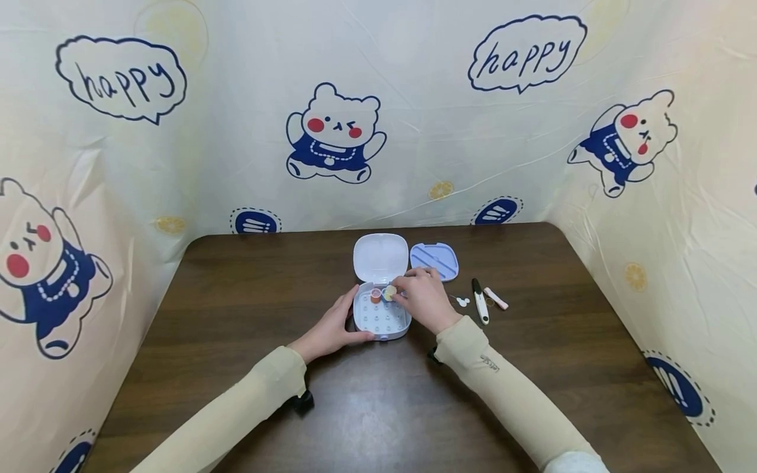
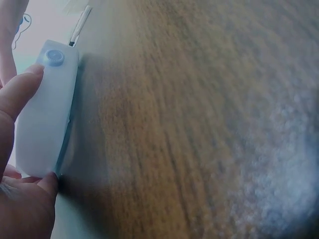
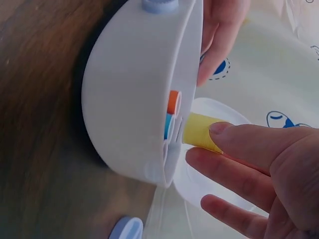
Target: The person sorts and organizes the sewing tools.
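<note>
A small white sewing box (image 1: pixel 388 337) sits on the table with its lid (image 1: pixel 381 258) standing up at the back. Rows of short pegs line its floor. My left hand (image 1: pixel 331 328) grips the box from the left, thumb on the front wall near the blue button (image 2: pixel 54 57) and fingers round the side. Thumb and fingertips of my right hand (image 1: pixel 424 299) pinch a yellow thread spool (image 3: pixel 199 132) at the box's opening, over the back rows. Inside, an orange spool (image 3: pixel 174 102) stands beside a blue spool (image 3: pixel 168 124), which the yellow one partly covers in the head view.
A lavender tray (image 1: pixel 434 261) lies behind my right hand. To the right are black-and-white thread snips (image 1: pixel 480 303), a slim pale pink stick (image 1: pixel 495 298) and a small white mouse-shaped piece (image 1: pixel 462 301). A printed cloth surrounds the brown table (image 1: pixel 236 282).
</note>
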A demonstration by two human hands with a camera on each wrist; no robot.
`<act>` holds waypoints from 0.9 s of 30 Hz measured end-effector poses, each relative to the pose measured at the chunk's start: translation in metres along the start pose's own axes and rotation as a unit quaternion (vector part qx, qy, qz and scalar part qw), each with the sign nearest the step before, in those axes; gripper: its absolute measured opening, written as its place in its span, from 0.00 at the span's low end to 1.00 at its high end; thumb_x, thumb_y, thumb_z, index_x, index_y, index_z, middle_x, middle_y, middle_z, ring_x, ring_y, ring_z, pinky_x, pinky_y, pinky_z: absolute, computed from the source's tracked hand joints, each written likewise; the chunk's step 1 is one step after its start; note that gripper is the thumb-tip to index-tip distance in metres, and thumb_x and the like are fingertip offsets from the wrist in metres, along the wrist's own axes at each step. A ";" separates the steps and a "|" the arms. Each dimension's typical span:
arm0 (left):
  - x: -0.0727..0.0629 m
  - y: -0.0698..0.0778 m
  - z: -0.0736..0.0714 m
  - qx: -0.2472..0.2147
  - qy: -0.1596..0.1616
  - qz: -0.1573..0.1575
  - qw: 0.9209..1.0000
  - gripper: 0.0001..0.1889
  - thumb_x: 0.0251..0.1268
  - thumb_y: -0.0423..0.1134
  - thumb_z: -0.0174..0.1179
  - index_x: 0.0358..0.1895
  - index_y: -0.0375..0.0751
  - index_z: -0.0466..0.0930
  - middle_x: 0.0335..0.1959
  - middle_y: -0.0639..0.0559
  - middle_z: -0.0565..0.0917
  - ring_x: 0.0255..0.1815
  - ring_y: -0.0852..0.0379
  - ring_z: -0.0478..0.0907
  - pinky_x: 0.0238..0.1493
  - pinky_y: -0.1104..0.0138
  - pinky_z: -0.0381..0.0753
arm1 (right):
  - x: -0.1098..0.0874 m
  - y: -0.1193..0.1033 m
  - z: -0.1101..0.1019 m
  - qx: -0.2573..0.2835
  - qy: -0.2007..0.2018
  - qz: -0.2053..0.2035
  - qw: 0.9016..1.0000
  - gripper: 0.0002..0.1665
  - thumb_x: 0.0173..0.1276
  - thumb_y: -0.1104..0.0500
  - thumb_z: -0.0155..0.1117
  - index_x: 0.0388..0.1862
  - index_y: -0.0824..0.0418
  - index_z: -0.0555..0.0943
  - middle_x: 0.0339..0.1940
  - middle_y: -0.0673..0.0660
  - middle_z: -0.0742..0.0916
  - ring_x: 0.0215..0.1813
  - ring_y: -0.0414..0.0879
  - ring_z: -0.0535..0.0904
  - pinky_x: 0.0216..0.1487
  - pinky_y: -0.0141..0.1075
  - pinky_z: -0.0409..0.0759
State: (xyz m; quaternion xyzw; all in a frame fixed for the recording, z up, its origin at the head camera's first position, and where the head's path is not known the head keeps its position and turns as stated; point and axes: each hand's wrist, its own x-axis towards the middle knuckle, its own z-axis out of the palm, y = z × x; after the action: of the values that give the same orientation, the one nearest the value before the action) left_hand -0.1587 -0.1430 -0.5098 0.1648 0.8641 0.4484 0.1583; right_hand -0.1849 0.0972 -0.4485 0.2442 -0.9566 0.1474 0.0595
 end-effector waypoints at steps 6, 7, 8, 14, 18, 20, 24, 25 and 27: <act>0.000 0.000 0.000 0.001 0.001 0.008 1.000 0.62 0.60 0.53 0.77 0.85 0.37 0.40 0.83 0.36 0.53 0.81 0.44 0.59 0.77 0.51 0.64 | 0.006 -0.006 0.004 0.005 -0.014 -0.004 1.000 0.12 0.70 0.53 0.75 0.50 0.54 0.91 0.40 0.49 0.92 0.64 0.55 0.81 0.69 0.59 0.68; -0.001 0.000 0.001 0.000 0.002 0.011 1.000 0.62 0.60 0.53 0.77 0.85 0.37 0.40 0.83 0.36 0.53 0.81 0.43 0.59 0.77 0.50 0.64 | 0.007 -0.008 0.004 0.007 -0.015 -0.006 1.000 0.12 0.70 0.53 0.75 0.50 0.54 0.91 0.40 0.49 0.92 0.64 0.55 0.81 0.69 0.58 0.68; -0.001 0.000 0.001 -0.001 0.003 0.013 1.000 0.62 0.61 0.52 0.77 0.85 0.36 0.40 0.83 0.35 0.53 0.81 0.43 0.60 0.76 0.50 0.65 | 0.009 -0.009 0.004 0.007 -0.017 -0.007 1.000 0.12 0.70 0.52 0.74 0.50 0.54 0.91 0.41 0.49 0.93 0.64 0.55 0.81 0.69 0.58 0.68; -0.001 0.000 0.002 -0.007 0.007 0.021 1.000 0.61 0.61 0.51 0.77 0.85 0.35 0.41 0.82 0.34 0.54 0.80 0.42 0.61 0.76 0.50 0.65 | 0.016 -0.015 0.005 0.009 -0.025 -0.014 1.000 0.10 0.71 0.52 0.74 0.48 0.52 0.91 0.46 0.50 0.92 0.64 0.55 0.81 0.69 0.57 0.67; -0.001 0.001 0.002 -0.006 0.005 0.014 1.000 0.62 0.60 0.51 0.77 0.85 0.38 0.40 0.83 0.36 0.54 0.80 0.44 0.61 0.77 0.51 0.65 | 0.020 -0.019 0.006 0.007 -0.031 -0.015 0.999 0.10 0.71 0.52 0.74 0.48 0.51 0.91 0.47 0.49 0.92 0.63 0.53 0.81 0.70 0.56 0.66; -0.002 0.001 0.002 -0.006 0.004 0.011 1.000 0.62 0.60 0.51 0.77 0.86 0.38 0.40 0.83 0.37 0.54 0.80 0.45 0.61 0.77 0.52 0.65 | 0.022 -0.021 0.006 0.004 -0.029 -0.018 0.999 0.11 0.71 0.52 0.74 0.49 0.52 0.91 0.47 0.49 0.92 0.63 0.53 0.81 0.70 0.56 0.66; -0.002 0.001 0.002 -0.006 0.005 0.015 1.000 0.62 0.60 0.51 0.77 0.85 0.37 0.40 0.82 0.36 0.55 0.80 0.45 0.61 0.76 0.52 0.66 | 0.026 -0.025 0.007 0.003 -0.027 -0.028 0.999 0.11 0.69 0.53 0.75 0.48 0.53 0.91 0.43 0.49 0.92 0.62 0.53 0.82 0.69 0.56 0.67; -0.002 0.001 0.002 -0.006 0.007 0.018 1.000 0.62 0.60 0.51 0.77 0.85 0.37 0.40 0.82 0.36 0.55 0.80 0.44 0.61 0.76 0.52 0.66 | 0.028 -0.026 0.007 0.001 -0.027 -0.029 0.999 0.11 0.69 0.53 0.75 0.48 0.53 0.91 0.42 0.49 0.93 0.63 0.53 0.82 0.69 0.56 0.67; -0.001 0.000 0.002 -0.004 0.007 0.020 1.000 0.62 0.61 0.51 0.77 0.85 0.37 0.40 0.82 0.36 0.55 0.80 0.45 0.61 0.76 0.52 0.66 | 0.030 -0.027 0.007 -0.003 -0.029 -0.031 0.999 0.12 0.69 0.53 0.75 0.49 0.53 0.91 0.41 0.49 0.93 0.63 0.53 0.82 0.69 0.56 0.67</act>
State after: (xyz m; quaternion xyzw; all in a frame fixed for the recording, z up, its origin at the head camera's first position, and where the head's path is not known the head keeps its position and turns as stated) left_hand -0.1567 -0.1420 -0.5108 0.1780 0.8601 0.4559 0.1438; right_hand -0.1982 0.0587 -0.4428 0.2774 -0.9504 0.1359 0.0364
